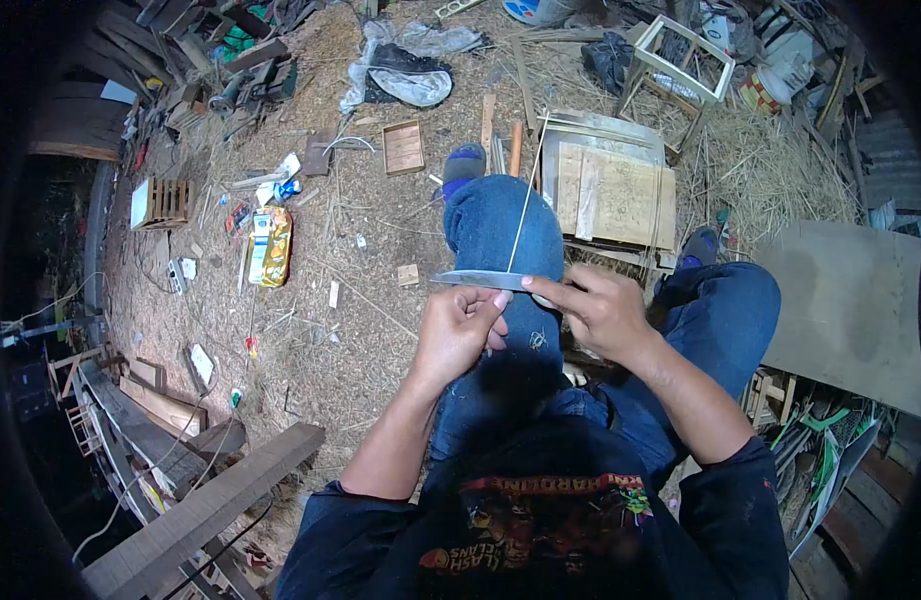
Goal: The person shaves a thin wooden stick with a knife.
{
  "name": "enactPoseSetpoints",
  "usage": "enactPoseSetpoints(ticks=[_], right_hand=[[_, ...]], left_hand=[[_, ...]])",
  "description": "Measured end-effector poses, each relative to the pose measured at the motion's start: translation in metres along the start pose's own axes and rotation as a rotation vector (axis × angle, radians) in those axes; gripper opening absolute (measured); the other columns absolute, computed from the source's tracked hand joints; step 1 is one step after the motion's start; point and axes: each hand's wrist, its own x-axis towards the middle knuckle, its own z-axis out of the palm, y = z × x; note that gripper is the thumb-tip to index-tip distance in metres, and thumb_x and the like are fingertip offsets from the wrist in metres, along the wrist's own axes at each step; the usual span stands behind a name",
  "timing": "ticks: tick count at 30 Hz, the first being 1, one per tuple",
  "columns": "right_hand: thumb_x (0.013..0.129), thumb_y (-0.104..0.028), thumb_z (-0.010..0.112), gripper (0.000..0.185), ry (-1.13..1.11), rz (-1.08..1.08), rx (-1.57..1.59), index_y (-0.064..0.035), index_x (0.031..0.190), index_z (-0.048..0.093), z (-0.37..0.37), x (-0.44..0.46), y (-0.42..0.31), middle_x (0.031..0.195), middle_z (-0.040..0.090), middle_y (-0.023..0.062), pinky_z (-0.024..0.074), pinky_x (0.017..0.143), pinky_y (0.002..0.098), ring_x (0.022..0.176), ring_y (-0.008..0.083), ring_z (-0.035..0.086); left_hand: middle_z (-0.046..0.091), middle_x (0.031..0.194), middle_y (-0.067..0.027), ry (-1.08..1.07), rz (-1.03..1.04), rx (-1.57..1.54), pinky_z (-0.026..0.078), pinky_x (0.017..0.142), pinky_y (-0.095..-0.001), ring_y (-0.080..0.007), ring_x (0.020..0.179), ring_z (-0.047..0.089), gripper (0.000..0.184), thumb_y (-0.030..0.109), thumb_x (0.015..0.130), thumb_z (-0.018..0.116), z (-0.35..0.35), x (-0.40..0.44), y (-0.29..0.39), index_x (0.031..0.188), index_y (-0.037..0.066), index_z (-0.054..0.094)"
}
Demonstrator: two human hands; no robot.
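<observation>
Over my raised thigh, a knife lies crosswise with its blade pointing left. My right hand is closed around its handle end, the index finger stretched along it. A long thin strip, pale like bamboo or cane, runs away from me and meets the blade near its middle. Just below the blade, my left hand is closed in a pinch on the near end of this strip, thumb on top. The fingertips of both hands are close together, and the exact contact between blade and strip is too small to make out.
Beyond my knee is a stack of wooden boards. A small wooden tray and a yellow packet lie on the littered ground to the left. A wooden beam juts in at lower left; a flat panel leans at right.
</observation>
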Motion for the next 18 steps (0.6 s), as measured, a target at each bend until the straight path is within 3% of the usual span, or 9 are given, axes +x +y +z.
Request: enactPoseSetpoints(ticks=[18], right_hand=[[0.074,-0.015,0.071,0.042,0.104,-0.121,-0.117,-0.0328,0.112,0.075,0.000,0.005,0.015,0.071,0.054,-0.0021,0.0493,0.050,0.0328,0.060,0.0169,0.059]], left_hand=[[0.064,0.065,-0.0043,0.018,0.025,-0.125,0.045,0.051,-0.0233,-0.0097,0.052,0.057,0.021,0.018,0.097,0.068,0.005,0.005,-0.010,0.092,-0.002,0.070]])
